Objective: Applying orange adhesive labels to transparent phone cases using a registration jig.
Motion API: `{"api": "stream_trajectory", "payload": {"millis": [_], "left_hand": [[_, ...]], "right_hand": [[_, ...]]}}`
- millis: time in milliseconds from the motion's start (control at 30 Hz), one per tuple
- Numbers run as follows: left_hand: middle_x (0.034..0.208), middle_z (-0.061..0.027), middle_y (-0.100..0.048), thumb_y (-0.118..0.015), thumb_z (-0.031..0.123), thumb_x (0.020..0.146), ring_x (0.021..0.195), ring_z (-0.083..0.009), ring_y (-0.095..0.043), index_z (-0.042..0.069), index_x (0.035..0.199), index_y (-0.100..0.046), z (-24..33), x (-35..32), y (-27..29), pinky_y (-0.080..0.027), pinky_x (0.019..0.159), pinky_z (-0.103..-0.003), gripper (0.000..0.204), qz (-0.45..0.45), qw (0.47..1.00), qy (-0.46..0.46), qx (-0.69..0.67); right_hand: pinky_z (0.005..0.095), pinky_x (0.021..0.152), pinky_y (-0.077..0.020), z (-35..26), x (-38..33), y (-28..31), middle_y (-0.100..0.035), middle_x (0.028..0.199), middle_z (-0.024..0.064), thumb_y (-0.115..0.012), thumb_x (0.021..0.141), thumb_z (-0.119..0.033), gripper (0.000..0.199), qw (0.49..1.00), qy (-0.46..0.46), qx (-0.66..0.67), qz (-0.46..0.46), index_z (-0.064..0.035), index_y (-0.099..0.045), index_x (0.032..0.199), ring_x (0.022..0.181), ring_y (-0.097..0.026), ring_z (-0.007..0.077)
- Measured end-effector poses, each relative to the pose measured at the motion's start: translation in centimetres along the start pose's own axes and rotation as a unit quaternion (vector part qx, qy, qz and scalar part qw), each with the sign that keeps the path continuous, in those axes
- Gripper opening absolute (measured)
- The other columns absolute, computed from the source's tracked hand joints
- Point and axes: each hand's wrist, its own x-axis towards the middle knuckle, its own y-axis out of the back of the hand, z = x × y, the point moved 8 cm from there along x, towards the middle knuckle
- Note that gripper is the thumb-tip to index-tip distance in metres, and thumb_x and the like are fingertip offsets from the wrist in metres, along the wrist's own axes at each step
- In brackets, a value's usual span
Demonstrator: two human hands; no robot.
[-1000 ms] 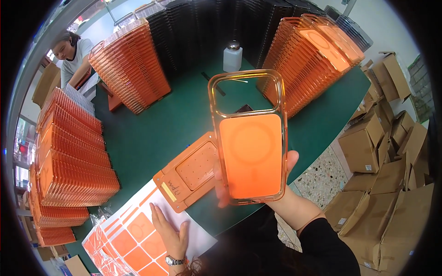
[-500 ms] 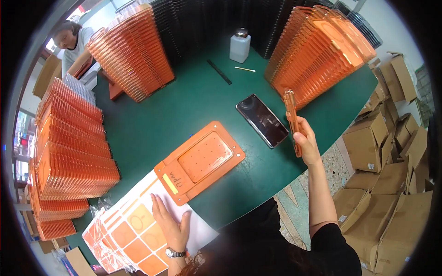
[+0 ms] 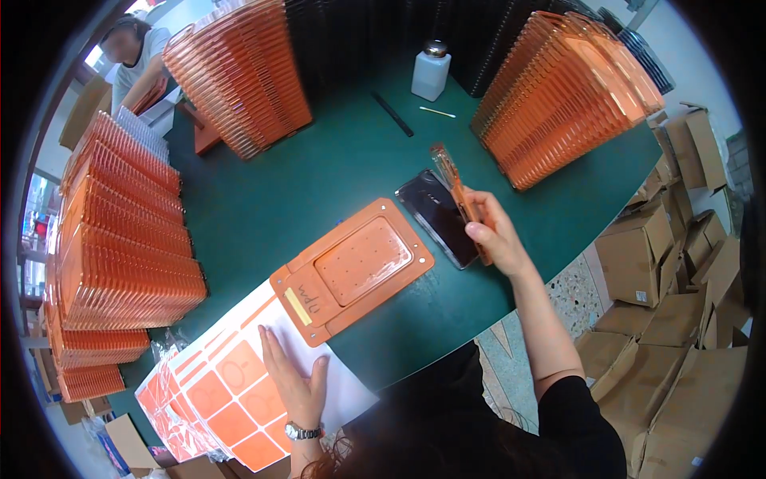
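My left hand (image 3: 289, 383) lies with fingers stretched on a white sheet (image 3: 345, 382) bearing orange stickers (image 3: 237, 370). Just beyond its fingertips sits an orange fixture plate (image 3: 325, 297) with a recessed, phone-shaped bed dotted with small holes. My right hand (image 3: 496, 233) pinches a thin orange phone case (image 3: 463, 196), held edge-on so its faces barely show. Under and behind that piece, a dark glossy phone (image 3: 431, 209) rests on the table to the right of the fixture; the case and hand cover part of it.
Tall stacks of orange trays stand at far left (image 3: 239, 88), left (image 3: 132, 271) and far right (image 3: 550, 104). A white pump bottle (image 3: 430, 73), a cotton swab (image 3: 437, 112) and a black strip (image 3: 392, 113) lie farther back. Cardboard boxes (image 3: 638, 255) crowd the right; another person (image 3: 144, 68) sits far left.
My right hand has carried the orange phone case leftward, from beside the far-right stack to over the phone. My left hand stays on the sheet. The view has shifted slightly.
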Motion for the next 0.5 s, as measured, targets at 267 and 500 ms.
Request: {"api": "stream_trajectory", "payload": {"millis": [267,500], "left_hand": [[0.166,-0.0278,-0.017,-0.076,0.018,0.084,0.153,-0.0448,-0.022,-0.003,0.160,-0.018,0.3,0.4,-0.4,-0.021,0.123,-0.052,0.098,-0.005,1.000,-0.002,-0.013],[0.165,-0.0291,-0.019,-0.079,0.017,0.082,0.152,-0.0456,-0.023,-0.004,0.159,-0.019,0.0,0.2,0.0,-0.022,0.123,-0.052,0.099,0.000,1.000,-0.006,-0.004]], "right_hand": [[0.0355,0.110,-0.0379,0.2,-1.5,-1.0,-0.056,0.135,0.0139,-0.071,0.089,-0.044,0.071,0.997,-0.044,0.049,0.041,0.0021,-0.046,0.138,0.127,-0.052,0.0206],[0.0464,0.101,-0.0453,-3.9,-0.4,4.4,-0.056,0.117,0.0248,-0.083,0.079,-0.045,0.080,0.809,0.013,-0.543,0.225,0.0091,-0.056,0.131,0.116,-0.052,0.0399]]}}
